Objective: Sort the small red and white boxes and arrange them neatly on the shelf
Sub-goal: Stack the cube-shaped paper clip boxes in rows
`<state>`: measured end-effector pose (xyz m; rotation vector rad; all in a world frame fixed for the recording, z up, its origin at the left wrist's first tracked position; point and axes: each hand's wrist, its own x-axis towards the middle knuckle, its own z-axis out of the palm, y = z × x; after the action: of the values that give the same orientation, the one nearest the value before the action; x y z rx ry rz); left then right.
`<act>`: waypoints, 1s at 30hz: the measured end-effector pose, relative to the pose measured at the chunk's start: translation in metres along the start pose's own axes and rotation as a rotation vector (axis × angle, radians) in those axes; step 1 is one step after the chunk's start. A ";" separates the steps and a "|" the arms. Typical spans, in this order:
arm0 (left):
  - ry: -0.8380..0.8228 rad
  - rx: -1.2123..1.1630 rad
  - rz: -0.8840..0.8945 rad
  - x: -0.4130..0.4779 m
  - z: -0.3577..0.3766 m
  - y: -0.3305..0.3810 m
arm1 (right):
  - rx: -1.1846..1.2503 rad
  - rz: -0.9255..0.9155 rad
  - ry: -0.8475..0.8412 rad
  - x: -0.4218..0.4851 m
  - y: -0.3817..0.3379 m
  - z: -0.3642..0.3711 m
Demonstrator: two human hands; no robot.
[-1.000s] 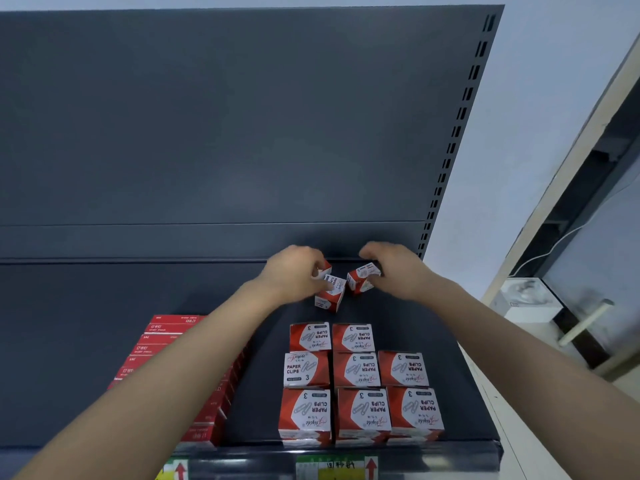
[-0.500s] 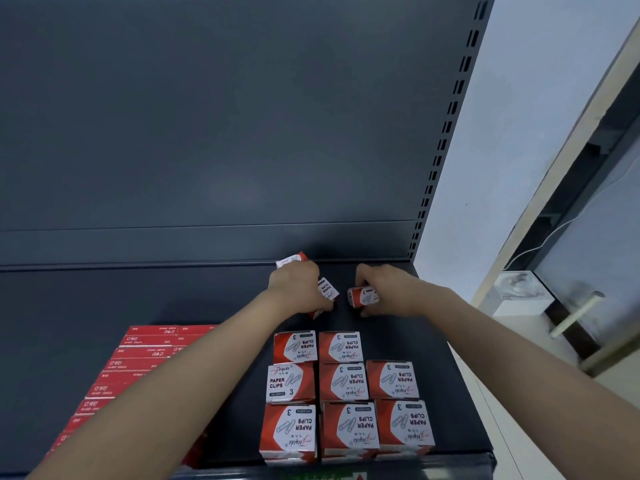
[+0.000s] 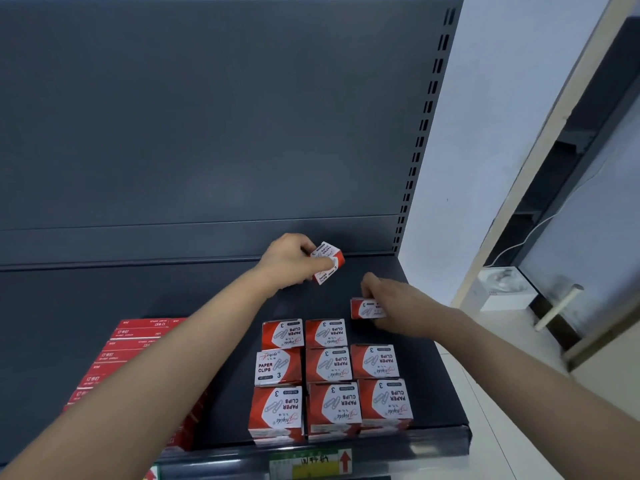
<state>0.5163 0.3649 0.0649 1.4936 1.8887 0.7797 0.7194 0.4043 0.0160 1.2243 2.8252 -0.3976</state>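
Fingers first: left fingers point(image 3: 306, 242) are curled round the tilted box point(image 3: 327, 261); right fingers point(image 3: 370, 284) are bent down over the low box point(image 3: 363, 308). Neither hand is spread.
Step in hand: I judge this to be seating the low box in the gap at the right end of the back row.
Where the low box is: down on the shelf point(image 3: 194, 306), just behind the right column of the arranged block point(image 3: 329, 367) and a little askew to it.
How to do it well: I would square its edges to its left neighbour, then slide it forward until it touches the box ahead. I would let go only once it sits flat.
Print direction: most tops read away from me. One odd box point(image 3: 277, 367), in the middle row's left column, reads toward me, so I would match the majority.
Left hand point(image 3: 285, 263): grips the tilted box near the foot of the back panel point(image 3: 207, 133), thumb across its white face and fingers wrapped behind.
Contact below: I cannot tell whether the tilted box touches the shelf, though it looks raised.
Right hand point(image 3: 393, 301): pinches the low box from above and from its right side, fingers close together, palm hiding its far end.
Risk: a careless shove could nudge the tidy rows out of line.
Elsewhere: flat red packs point(image 3: 138, 344) lie stacked to the left, apart from the block.
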 end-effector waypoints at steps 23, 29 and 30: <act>-0.061 -0.005 0.086 -0.016 0.011 0.011 | 0.497 0.035 0.011 -0.023 0.010 -0.002; -0.072 -0.003 0.098 -0.016 0.012 0.012 | 0.650 0.027 -0.060 -0.027 0.005 -0.004; -0.082 -0.005 0.100 -0.016 0.013 0.012 | 0.662 0.025 -0.076 -0.028 0.004 -0.003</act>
<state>0.5367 0.3523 0.0675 1.6023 1.7623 0.7558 0.7418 0.3875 0.0213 1.2708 2.6826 -1.4230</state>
